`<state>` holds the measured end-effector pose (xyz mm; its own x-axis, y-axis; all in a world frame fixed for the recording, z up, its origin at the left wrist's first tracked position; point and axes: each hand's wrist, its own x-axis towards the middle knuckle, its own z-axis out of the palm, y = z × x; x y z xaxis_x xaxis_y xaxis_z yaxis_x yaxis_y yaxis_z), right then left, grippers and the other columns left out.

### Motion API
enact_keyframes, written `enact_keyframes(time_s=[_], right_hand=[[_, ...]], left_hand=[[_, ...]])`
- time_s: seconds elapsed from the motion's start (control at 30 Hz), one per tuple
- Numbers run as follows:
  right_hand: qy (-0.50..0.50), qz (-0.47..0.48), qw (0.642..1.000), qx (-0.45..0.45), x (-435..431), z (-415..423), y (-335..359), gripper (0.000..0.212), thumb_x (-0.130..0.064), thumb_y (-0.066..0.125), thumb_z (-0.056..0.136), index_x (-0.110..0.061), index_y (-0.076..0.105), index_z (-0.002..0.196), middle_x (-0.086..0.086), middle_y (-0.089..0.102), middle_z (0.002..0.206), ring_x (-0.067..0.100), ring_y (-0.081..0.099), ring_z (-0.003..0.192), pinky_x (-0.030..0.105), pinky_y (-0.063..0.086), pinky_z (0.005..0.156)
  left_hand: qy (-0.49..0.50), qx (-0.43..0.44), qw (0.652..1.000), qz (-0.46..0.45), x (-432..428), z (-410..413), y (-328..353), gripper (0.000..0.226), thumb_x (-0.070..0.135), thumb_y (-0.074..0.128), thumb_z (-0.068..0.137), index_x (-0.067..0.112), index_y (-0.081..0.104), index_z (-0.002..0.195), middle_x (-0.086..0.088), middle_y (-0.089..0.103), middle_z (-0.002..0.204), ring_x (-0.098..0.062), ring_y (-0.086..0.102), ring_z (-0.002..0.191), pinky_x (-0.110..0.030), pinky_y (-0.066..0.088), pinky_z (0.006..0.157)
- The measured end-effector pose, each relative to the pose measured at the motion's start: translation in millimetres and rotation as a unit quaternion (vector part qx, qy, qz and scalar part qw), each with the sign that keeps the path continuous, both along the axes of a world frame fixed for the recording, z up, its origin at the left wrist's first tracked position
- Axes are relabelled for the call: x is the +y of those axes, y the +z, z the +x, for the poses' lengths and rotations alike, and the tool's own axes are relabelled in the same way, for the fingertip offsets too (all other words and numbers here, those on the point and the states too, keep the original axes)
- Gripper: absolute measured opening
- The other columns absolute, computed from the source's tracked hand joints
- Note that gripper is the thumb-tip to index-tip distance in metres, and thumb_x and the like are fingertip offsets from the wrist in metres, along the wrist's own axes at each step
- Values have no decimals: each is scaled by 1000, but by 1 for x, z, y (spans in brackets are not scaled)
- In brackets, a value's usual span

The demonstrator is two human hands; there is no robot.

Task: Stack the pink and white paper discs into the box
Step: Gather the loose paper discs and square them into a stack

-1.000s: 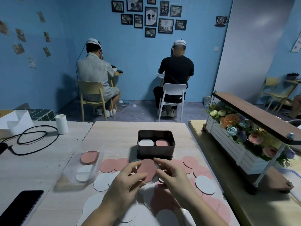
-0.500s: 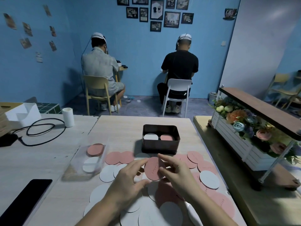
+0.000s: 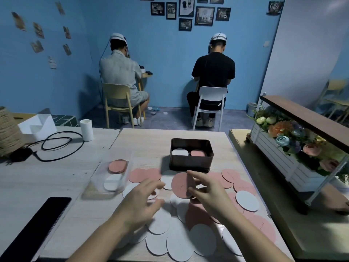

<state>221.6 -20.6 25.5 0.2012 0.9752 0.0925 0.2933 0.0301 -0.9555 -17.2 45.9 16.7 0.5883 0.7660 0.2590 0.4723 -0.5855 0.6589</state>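
Observation:
A dark brown box (image 3: 190, 164) stands mid-table; inside it lie a white stack (image 3: 180, 152) on the left and a pink stack (image 3: 198, 153) on the right. My right hand (image 3: 207, 193) pinches a pink disc (image 3: 181, 185) and holds it upright just in front of the box. To the left of that disc my left hand (image 3: 139, 203) hovers with its fingers spread, holding nothing. Several loose pink and white discs (image 3: 247, 201) lie scattered on the table around and under both hands.
A clear plastic lid (image 3: 105, 176) with a pink and a white disc on it lies left of the box. A black phone (image 3: 35, 224) lies near left, a black cable (image 3: 56, 142) and a white roll (image 3: 86, 129) farther back. A flower planter (image 3: 294, 154) stands right. Two people sit behind.
My left hand has let go of the pink disc and drawn back to the left. My right hand alone now holds the disc, lifted slightly toward the box.

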Motion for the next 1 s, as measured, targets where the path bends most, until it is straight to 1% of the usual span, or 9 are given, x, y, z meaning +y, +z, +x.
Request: enact_keyframes(time_s=[0.13, 0.2, 0.3, 0.37, 0.47, 0.53, 0.6, 0.7, 1.0], right_hand=[[-2, 3, 1000, -19, -3, 4, -6, 53, 2, 67, 90, -41, 66, 123, 1, 72, 104, 23, 75, 81, 38, 63, 75], [-1, 6, 999, -43, -3, 0, -9, 56, 2, 68, 89, -43, 64, 122, -3, 73, 102, 16, 75, 81, 30, 60, 77], [0, 4, 999, -53, -5, -6, -8, 55, 3, 67, 88, -37, 64, 125, -3, 74, 97, 12, 74, 80, 23, 56, 76], [-2, -3, 999, -50, -5, -6, -8, 55, 1, 66, 88, -41, 64, 124, -2, 75, 98, 14, 75, 79, 27, 57, 78], [-5, -15, 999, -29, -5, -3, -7, 52, -1, 66, 90, -39, 65, 125, 0, 74, 97, 18, 76, 78, 40, 61, 82], [-5, -14, 999, -34, -5, -2, -7, 52, 0, 66, 90, -40, 65, 124, 0, 74, 96, 19, 76, 77, 42, 62, 82], [1, -11, 999, -37, -6, -3, -6, 54, 1, 65, 90, -42, 64, 122, 1, 74, 96, 21, 76, 78, 42, 62, 79], [18, -1, 1000, -12, -7, -5, -3, 54, 6, 63, 91, -36, 66, 124, 6, 73, 98, 26, 75, 80, 41, 63, 74], [51, 35, 998, 19, -13, -9, 2, 52, 6, 64, 93, -25, 63, 134, 5, 73, 101, 27, 75, 81, 40, 62, 77]], left_hand=[[-20, 258, 965, 34, -13, -19, -1, 72, 71, 59, 65, 43, 47, 131, 27, 40, 114, 0, 34, 115, -31, 31, 107], [-10, 278, 961, 14, -18, -18, -2, 74, 72, 61, 61, 45, 45, 128, 25, 34, 113, -4, 31, 115, -31, 29, 106], [1, 259, 966, -18, -18, -16, 0, 66, 69, 64, 56, 48, 47, 116, 25, 35, 112, -13, 32, 112, -33, 38, 100], [1, 223, 975, -8, -17, -14, 1, 54, 62, 66, 59, 45, 48, 107, 25, 41, 109, -9, 36, 110, -33, 38, 98], [23, 50, 998, -41, -18, -8, 4, 16, 26, 69, 80, 34, 58, 89, 17, 60, 91, -5, 51, 88, -32, 47, 84], [49, -62, 994, -76, -17, -3, 10, 21, 9, 70, 85, 30, 66, 85, 10, 68, 82, -11, 58, 76, -27, 48, 72], [63, -129, 986, -87, -15, 7, 19, 20, 9, 74, 86, 28, 70, 89, 5, 70, 80, -13, 60, 70, -20, 46, 64], [68, -161, 983, -60, -15, 26, 28, 19, 9, 76, 85, 26, 69, 87, 10, 66, 74, -5, 55, 62, -15, 44, 60], [112, -157, 981, -20, -12, 50, 22, 17, 21, 77, 78, 30, 64, 78, 9, 65, 84, -11, 61, 81, -16, 47, 65]])
